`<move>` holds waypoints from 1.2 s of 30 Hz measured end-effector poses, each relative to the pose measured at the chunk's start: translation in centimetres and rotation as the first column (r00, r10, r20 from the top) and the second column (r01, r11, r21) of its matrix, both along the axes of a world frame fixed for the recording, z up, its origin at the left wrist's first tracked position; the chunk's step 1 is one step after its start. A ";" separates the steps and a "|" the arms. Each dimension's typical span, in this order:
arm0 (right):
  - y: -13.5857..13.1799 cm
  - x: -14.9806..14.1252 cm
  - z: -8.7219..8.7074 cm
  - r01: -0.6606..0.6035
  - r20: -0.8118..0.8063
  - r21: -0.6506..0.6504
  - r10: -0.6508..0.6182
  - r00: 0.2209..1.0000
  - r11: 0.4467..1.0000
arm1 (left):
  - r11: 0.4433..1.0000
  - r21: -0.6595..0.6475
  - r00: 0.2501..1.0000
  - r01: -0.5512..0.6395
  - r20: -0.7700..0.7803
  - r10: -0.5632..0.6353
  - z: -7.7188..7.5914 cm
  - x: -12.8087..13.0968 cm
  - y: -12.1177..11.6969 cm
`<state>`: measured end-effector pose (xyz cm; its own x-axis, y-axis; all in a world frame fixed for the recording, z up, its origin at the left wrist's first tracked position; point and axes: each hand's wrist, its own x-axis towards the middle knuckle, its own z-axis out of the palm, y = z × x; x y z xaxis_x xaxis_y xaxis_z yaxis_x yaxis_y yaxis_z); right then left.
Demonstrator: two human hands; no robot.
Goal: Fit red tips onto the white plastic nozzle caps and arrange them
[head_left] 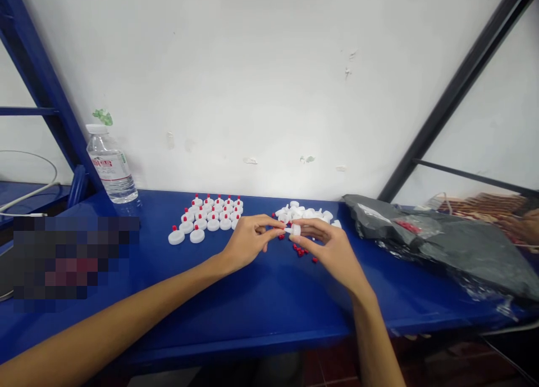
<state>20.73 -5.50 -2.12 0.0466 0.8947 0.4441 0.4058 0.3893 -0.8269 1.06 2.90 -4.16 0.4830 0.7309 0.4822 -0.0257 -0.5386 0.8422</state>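
Note:
Both hands meet over the blue table, right of centre. My right hand (322, 244) pinches a white nozzle cap (296, 230) by its wide base, the spout pointing left. At the spout's tip, the fingers of my left hand (252, 235) are closed on a small red tip cap, mostly hidden by the fingertips. Behind my right hand lies a loose heap of white nozzle caps (309, 213). Several loose red tip caps (300, 252) are scattered below it. To the left stand rows of white nozzle caps (213, 224), upright with red tips on.
A water bottle (112, 168) stands at the back left of the blue table (252, 308), against the white wall. On the right lies a grey plastic bag (446, 241) with clear wrapping. A blurred-out dark patch (71, 263) covers the left side. Slanted metal posts frame both ends.

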 end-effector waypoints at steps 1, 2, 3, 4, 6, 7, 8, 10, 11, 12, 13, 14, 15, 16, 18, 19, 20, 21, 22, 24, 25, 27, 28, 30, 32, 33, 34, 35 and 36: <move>0.0 0.0 0.0 -0.002 -0.003 0.009 0.002 1.000 1.000 | 1.000 0.030 1.000 -0.007 -0.003 0.007 0.0 0.0 0.0; 0.0 -0.1 0.0 -0.003 -0.006 0.016 0.003 1.000 1.000 | 0.997 0.080 1.000 -0.017 -0.009 0.018 0.0 0.0 -0.1; 0.1 -0.2 0.0 -0.002 -0.008 0.021 0.003 1.000 1.000 | 0.988 0.150 0.999 -0.034 -0.010 0.036 -0.1 -0.1 -0.1; 0.1 -0.2 0.0 0.000 -0.011 0.021 0.000 1.000 1.000 | 0.971 0.233 0.998 -0.053 -0.005 0.056 -0.2 -0.1 -0.1; 0.1 -0.5 0.0 0.007 -0.027 0.005 -0.007 1.000 1.000 | 0.913 0.397 0.996 -0.092 0.020 0.092 -0.3 -0.2 0.0; 0.1 -0.6 0.1 0.008 -0.044 -0.014 -0.009 0.999 1.000 | 0.881 0.461 0.994 -0.107 0.034 0.103 -0.4 -0.2 0.1; 0.1 -0.7 0.1 0.009 -0.062 -0.036 -0.011 0.998 0.999 | 0.853 0.510 0.993 -0.115 0.044 0.108 -0.4 -0.2 0.2; 0.0 -0.8 0.3 0.007 -0.087 -0.086 -0.015 0.996 0.996 | 0.812 0.573 0.993 -0.115 0.048 0.106 -0.5 -0.3 0.3; 0.0 -0.8 0.3 0.008 -0.086 -0.110 -0.018 0.996 0.994 | 0.798 0.592 0.993 -0.112 0.049 0.103 -0.5 -0.3 0.3; 0.0 -0.8 0.3 0.010 -0.077 -0.131 -0.020 0.997 0.991 | 0.789 0.606 0.994 -0.105 0.046 0.096 -0.5 -0.4 0.3; 0.0 -0.7 0.3 0.011 -0.060 -0.149 -0.020 0.998 0.989 | 0.782 0.616 0.995 -0.096 0.039 0.091 -0.5 -0.4 0.3; 0.0 -0.6 0.2 0.009 -0.043 -0.163 -0.016 0.999 0.987 | 0.780 0.619 0.996 -0.087 0.026 0.090 -0.5 -0.5 0.3; 0.1 -0.5 0.1 0.001 -0.027 -0.175 -0.005 1.000 0.985 | 0.784 0.617 0.995 -0.076 0.000 0.097 -0.5 -0.5 0.2; 0.2 -0.4 0.0 -0.012 -0.012 -0.186 0.010 1.000 0.983 | 0.792 0.607 0.993 -0.064 -0.042 0.112 -0.4 -0.6 0.2; 0.4 -0.2 -0.4 -0.039 0.020 -0.201 0.044 0.999 0.979 | 0.825 0.563 0.972 -0.040 -0.169 0.162 -0.2 -0.6 0.1; 0.5 -0.1 -0.6 -0.046 0.042 -0.205 0.056 0.998 0.978 | 0.845 0.533 0.953 -0.028 -0.240 0.183 -0.1 -0.6 0.2; 0.7 -0.1 -0.7 -0.046 0.068 -0.207 0.062 0.996 0.977 | 0.863 0.506 0.931 -0.006 -0.313 0.189 0.1 -0.7 0.3; 0.7 0.0 -0.8 -0.036 0.094 -0.201 0.056 0.994 0.979 | 0.874 0.484 0.907 0.029 -0.381 0.181 0.4 -0.8 0.5; 0.8 0.0 -0.9 -0.013 0.118 -0.181 0.035 0.992 0.983 | 0.882 0.466 0.881 0.074 -0.445 0.161 0.8 -1.1 0.8; 0.9 0.2 -1.0 0.062 0.150 -0.111 -0.045 0.988 0.992 | 0.888 0.425 0.810 0.175 -0.574 0.116 1.9 -1.8 1.5; 0.9 0.3 -1.0 0.105 0.154 -0.067 -0.093 0.984 0.992 | 0.894 0.395 0.759 0.211 -0.642 0.105 2.7 -2.4 1.9; 1.0 0.7 -1.1 0.176 0.147 0.004 -0.174 0.974 0.984 | 0.917 0.333 0.630 0.220 -0.766 0.127 4.5 -3.7 2.4; 1.0 0.9 -1.2 0.196 0.143 0.024 -0.198 0.970 0.980 | 0.928 0.315 0.555 0.199 -0.817 0.158 5.5 -4.4 2.5; 1.1 1.2 -1.3 0.214 0.143 0.059 -0.221 0.965 0.975 | 0.929 0.346 0.416 0.129 -0.869 0.266 7.1 -5.6 2.5; 1.1 1.3 -1.3 0.218 0.158 0.101 -0.232 0.960 0.971 | 0.909 0.412 0.308 0.060 -0.874 0.376 8.1 -6.4 2.4; 1.1 1.3 -1.3 0.221 0.168 0.123 -0.240 0.956 0.967 | 0.899 0.436 0.266 0.030 -0.871 0.414 8.3 -6.6 2.4; 1.1 1.3 -1.3 0.227 0.176 0.142 -0.250 0.952 0.964 | 0.891 0.454 0.231 -0.001 -0.867 0.442 8.3 -6.6 2.4; 1.1 1.2 -1.3 0.234 0.183 0.154 -0.260 0.948 0.960 | 0.887 0.462 0.206 -0.027 -0.865 0.457 8.2 -6.6 2.4; 1.1 1.1 -1.3 0.242 0.188 0.162 -0.271 0.944 0.956 | 0.885 0.462 0.196 -0.054 -0.865 0.463 7.9 -6.6 2.5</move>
<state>21.88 -4.39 -3.37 0.1615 0.7952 0.5844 0.6623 0.3516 -0.6616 -5.54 5.39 3.78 0.5270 0.8497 0.0155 0.8488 -0.5253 -0.0593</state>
